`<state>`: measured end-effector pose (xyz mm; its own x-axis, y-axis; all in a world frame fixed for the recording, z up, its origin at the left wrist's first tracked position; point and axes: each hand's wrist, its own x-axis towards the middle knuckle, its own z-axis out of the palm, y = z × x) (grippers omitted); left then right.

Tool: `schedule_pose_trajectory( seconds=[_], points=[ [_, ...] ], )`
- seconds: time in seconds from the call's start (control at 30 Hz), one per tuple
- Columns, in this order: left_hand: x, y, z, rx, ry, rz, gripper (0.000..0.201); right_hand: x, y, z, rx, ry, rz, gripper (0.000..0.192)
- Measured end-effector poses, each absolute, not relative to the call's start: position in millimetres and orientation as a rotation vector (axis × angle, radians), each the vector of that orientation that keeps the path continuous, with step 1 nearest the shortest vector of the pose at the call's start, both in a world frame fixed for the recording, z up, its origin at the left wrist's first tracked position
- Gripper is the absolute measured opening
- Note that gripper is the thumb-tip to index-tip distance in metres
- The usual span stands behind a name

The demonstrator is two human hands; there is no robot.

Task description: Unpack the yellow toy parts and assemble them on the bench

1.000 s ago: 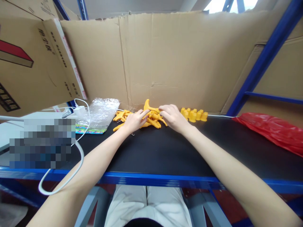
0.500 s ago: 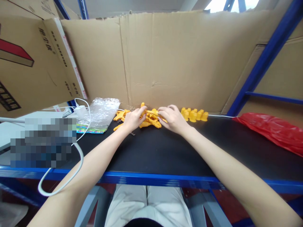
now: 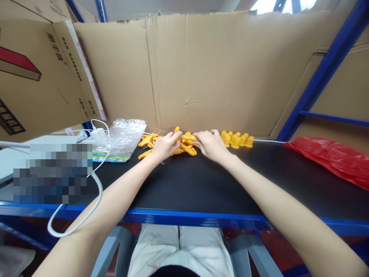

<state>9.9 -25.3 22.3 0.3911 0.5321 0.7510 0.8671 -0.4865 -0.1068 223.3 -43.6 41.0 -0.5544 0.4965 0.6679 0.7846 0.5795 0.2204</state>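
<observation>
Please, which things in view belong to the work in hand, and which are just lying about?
In the work:
yellow piece held between left hand and right hand
pile of yellow pieces
probably yellow cup-shaped pieces

Lying about:
clear plastic bag
white adapter
red plastic bag

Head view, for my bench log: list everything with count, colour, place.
pieces: several, yellow, centre
cups: several, yellow, centre-right
red plastic: one, red, right
clear bag: one, colourless, left
sheet: one, patterned green, left
cables: several, white, mostly left
adapter: one, white, left
slab: one, whitish, left
cardboard: several, brown, back, sides
table: one, black, beneath
posts: several, blue, both sides
chair: one, grey, below
pixelated area: one, unreadable, left
trousers: one, pale, bottom
arms: two, bare, lower
left hand: one, bare, on pieces
right hand: one, bare, on pieces
</observation>
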Motion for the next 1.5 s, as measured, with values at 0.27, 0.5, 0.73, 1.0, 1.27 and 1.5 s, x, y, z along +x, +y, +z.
schedule_pose_trajectory(
  seconds=[0.27, 0.5, 0.73, 1.0, 1.27, 1.5],
  points=[
    [14, -27, 25, -2.281, -1.225, -1.055, 0.028, 225, -44, 46, -0.985, -2.213, -0.959, 0.023],
    [13, -26, 22, -2.237, -1.206, -0.93, 0.029, 226, -41, 39, -1.074, -2.251, -0.878, 0.028],
    [13, -25, 22, -2.277, -1.208, -0.892, 0.032, 226, -44, 42, -1.108, -2.257, -0.81, 0.014],
    [11, -26, 23, -2.283, -1.237, -0.845, 0.032, 229, -37, 37, -1.123, -2.355, -0.643, 0.031],
    [10, -22, 19, -2.293, -1.198, -0.833, 0.033, 228, -42, 43, -1.11, -2.355, -0.707, 0.022],
    [11, -23, 23, -2.31, -1.323, -0.91, 0.026, 230, -43, 48, -1.09, -2.252, -0.88, 0.018]
  ],
)
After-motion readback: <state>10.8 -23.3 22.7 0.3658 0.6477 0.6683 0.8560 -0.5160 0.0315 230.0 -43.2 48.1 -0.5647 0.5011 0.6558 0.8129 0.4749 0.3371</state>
